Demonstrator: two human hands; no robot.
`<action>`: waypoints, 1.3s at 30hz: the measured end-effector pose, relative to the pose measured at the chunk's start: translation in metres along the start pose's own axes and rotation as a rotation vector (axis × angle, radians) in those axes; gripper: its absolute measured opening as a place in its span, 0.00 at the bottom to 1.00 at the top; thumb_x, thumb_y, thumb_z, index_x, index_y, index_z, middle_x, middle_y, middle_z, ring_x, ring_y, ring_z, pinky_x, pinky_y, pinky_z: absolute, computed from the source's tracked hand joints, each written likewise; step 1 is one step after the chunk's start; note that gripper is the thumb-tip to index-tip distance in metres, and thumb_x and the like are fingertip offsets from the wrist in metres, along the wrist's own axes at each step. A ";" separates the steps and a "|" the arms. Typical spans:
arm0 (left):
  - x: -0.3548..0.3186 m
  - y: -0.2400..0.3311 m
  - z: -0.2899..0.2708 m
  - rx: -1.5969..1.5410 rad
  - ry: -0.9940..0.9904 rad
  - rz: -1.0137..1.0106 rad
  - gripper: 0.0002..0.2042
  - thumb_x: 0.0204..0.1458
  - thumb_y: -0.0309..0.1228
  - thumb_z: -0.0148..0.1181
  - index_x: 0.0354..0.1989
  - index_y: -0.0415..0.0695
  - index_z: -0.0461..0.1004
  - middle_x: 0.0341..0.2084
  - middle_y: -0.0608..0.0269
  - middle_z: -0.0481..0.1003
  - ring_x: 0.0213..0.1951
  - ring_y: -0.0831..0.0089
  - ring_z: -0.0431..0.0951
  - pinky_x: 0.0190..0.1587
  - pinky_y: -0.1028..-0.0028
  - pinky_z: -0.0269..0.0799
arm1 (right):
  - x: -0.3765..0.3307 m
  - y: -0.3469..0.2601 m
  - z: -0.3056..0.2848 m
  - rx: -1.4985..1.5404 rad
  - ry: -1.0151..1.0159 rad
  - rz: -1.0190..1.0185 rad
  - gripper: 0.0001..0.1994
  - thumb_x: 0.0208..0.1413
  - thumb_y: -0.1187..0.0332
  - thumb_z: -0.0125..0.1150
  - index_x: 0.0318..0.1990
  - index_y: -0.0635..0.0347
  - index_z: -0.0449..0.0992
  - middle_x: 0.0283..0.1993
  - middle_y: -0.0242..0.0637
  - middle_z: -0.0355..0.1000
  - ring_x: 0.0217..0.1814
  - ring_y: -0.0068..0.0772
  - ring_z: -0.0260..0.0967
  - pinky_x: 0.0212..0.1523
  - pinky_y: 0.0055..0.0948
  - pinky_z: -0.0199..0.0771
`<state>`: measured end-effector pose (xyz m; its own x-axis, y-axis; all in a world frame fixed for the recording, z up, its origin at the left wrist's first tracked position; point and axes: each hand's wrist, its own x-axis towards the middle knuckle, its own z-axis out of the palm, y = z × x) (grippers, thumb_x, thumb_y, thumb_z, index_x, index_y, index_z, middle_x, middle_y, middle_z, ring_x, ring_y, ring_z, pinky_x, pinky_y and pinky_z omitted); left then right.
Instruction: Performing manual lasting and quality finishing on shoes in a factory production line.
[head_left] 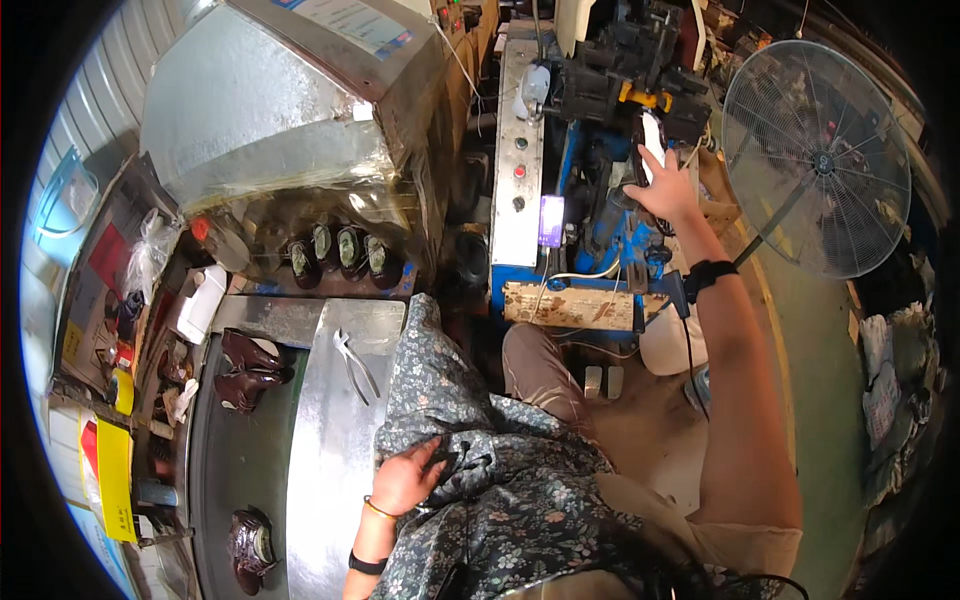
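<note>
My right hand [664, 188] reaches out to a blue machine [625, 235] and grips the near end of a dark shoe [640, 140]. The shoe's white sole faces up, and its far end sits under the machine's black head with a yellow part [645, 97]. Fingers and thumb spread over the sole and side. My left hand [405, 482] rests on my flowered apron [530, 490], fingers stretched out and slightly apart, beside a small black patch or cord that I cannot make out. Pincers [356, 366] lie on the metal ledge left of my lap.
Dark red shoes [240, 388] and another shoe [250, 548] lie on a dark green belt [230, 460] at left. Several shoes stand under a metal hood [270, 110]. A large fan [820, 160] is at right. A control panel [518, 150] and foot pedals [603, 381] are ahead.
</note>
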<state>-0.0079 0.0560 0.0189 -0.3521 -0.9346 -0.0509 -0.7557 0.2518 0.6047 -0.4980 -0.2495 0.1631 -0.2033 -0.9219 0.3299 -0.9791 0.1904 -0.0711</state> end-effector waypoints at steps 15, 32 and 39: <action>0.014 -0.176 -0.036 -0.332 0.563 -0.507 0.21 0.51 0.34 0.60 0.52 0.37 0.73 0.45 0.47 0.77 0.48 0.62 0.78 0.50 0.68 0.72 | 0.037 -0.023 -0.003 0.310 0.032 -0.145 0.36 0.41 0.54 0.68 0.63 0.33 0.66 0.62 0.48 0.63 0.60 0.51 0.65 0.59 0.40 0.66; 0.044 -0.342 -0.102 -1.083 1.146 -0.850 0.15 0.49 0.27 0.65 0.42 0.35 0.68 0.35 0.58 0.74 0.36 0.67 0.78 0.40 0.69 0.79 | 0.156 0.099 0.030 0.120 -0.007 -0.190 0.31 0.56 0.60 0.55 0.68 0.39 0.57 0.65 0.51 0.57 0.66 0.54 0.57 0.65 0.43 0.56; -0.130 -0.271 -0.111 -1.438 1.016 -0.404 0.18 0.53 0.32 0.58 0.44 0.28 0.70 0.43 0.45 0.74 0.46 0.60 0.77 0.53 0.65 0.75 | 0.063 -0.056 0.011 -0.011 0.395 -0.834 0.21 0.60 0.68 0.56 0.58 0.67 0.67 0.59 0.53 0.66 0.60 0.51 0.65 0.61 0.39 0.62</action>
<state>0.3038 0.0814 -0.0495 0.5692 -0.7883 -0.2336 0.5129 0.1184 0.8502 -0.4565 -0.3223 0.1772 0.5835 -0.5806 0.5678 -0.8088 -0.4783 0.3422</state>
